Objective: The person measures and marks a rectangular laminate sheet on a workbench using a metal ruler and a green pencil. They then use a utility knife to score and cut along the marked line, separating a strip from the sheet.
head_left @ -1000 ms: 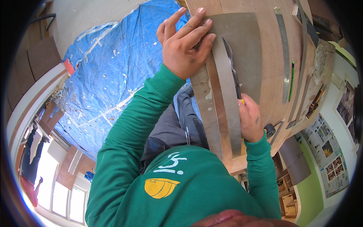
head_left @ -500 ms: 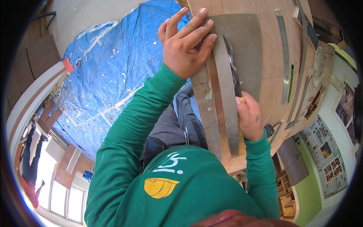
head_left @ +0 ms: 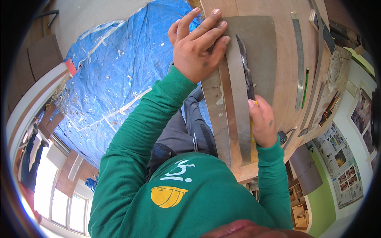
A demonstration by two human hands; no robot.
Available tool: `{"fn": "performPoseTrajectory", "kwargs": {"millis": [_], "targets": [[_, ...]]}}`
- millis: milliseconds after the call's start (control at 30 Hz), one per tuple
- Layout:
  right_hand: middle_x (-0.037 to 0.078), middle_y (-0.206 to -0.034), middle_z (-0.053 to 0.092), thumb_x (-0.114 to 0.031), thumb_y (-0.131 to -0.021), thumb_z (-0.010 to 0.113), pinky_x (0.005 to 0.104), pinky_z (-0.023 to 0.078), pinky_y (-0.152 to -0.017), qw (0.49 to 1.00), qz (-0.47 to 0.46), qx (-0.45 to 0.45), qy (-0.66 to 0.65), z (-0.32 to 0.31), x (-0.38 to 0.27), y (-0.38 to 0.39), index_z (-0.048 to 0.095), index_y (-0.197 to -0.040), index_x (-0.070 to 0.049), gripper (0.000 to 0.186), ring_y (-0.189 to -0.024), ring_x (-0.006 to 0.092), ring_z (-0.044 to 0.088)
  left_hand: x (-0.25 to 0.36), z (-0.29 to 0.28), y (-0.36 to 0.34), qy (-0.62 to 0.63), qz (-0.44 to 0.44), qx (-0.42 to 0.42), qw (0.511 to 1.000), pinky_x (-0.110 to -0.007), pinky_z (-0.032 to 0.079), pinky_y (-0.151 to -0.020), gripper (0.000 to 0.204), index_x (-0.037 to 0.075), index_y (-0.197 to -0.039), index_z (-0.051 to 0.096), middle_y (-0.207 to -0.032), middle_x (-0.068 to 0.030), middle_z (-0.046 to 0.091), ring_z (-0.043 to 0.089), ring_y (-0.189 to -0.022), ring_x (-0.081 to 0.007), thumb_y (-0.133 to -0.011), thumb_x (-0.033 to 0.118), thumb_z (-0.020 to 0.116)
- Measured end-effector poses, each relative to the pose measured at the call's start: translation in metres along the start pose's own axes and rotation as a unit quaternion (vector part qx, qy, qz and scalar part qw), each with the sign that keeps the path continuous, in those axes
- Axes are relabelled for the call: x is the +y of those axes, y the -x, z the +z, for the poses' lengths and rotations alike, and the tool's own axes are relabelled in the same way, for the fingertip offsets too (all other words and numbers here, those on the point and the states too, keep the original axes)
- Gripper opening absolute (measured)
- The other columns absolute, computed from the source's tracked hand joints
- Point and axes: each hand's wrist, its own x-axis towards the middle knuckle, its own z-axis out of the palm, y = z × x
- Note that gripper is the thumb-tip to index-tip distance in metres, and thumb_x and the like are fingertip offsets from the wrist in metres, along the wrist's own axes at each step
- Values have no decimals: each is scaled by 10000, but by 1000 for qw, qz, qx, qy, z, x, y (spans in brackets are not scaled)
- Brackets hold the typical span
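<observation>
My right hand (head_left: pixel 262 121) is closed around the yellow handle of dark-bladed tin snips (head_left: pixel 247 71). The snips lie lengthwise along the cut edge of a thin grey-brown sheet (head_left: pixel 260 43), their tip pointing away from me. A long narrow strip (head_left: pixel 239 95) runs along the left of the blades. My left hand (head_left: pixel 196 55) lies with fingers spread at the far left edge of the sheet, the thumb resting by the strip. Nearer my body, a stained board (head_left: pixel 216 105) extends below that hand. The lower part of the snips' handle is hidden by my right hand.
On the wooden worktop (head_left: pixel 283 79) to the right lie a metal ruler (head_left: pixel 298 63) and a green pencil (head_left: pixel 305 88). A long dark strip (head_left: pixel 315 79) lies beyond them. Blue tarpaulin (head_left: pixel 119 83) with scattered scraps covers the floor at left.
The sheet, strip and both hands appear shifted very slightly rightward in the picture. Both hands keep the same pose, and the snips stay in my right hand.
</observation>
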Motion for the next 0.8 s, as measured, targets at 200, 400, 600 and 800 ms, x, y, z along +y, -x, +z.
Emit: {"fn": "performPoseTrajectory", "kwargs": {"millis": [200, 400, 600, 800], "targets": [[46, -735, 546, -355, -1061, 608, 323, 423, -624, 1000, 1, 2, -20, 4, -8, -1, 640, -1035, 53, 410, -717, 117, 478, 3, -3, -1, -6, -5, -12, 1000, -434, 315, -1171, 328, 161, -1179, 819, -1398, 13, 716, 534, -1396, -317, -860, 234, 845], [34, -734, 550, -357, -1063, 611, 324, 424, -619, 1000, 5, 16, -16, 4, -5, -2, 634, -1023, 53, 412, -709, 114, 473, 2, -3, -1, -5, -6, -14, 1000, -438, 310, -1174, 327, 156, -1181, 818, -1400, 11, 714, 532, -1395, -316, -865, 236, 840], [35, -734, 558, -357, -1063, 612, 319, 422, -619, 1000, 4, 8, -11, 5, -18, -6, 635, -1017, 54, 415, -710, 107, 477, 3, -4, -1, -3, -7, -13, 1000, -436, 308, -1169, 323, 153, -1179, 818, -1399, 9, 715, 529, -1400, -308, -866, 232, 838], [31, -735, 556, -379, -1064, 608, 316, 421, -621, 999, 9, 21, -46, 7, -4, -6, 639, -1011, 49, 432, -713, 103, 473, 3, -4, -2, 0, -8, -14, 1000, -435, 303, -1168, 314, 152, -1174, 819, -1395, 8, 717, 529, -1398, -303, -870, 230, 835]]}}
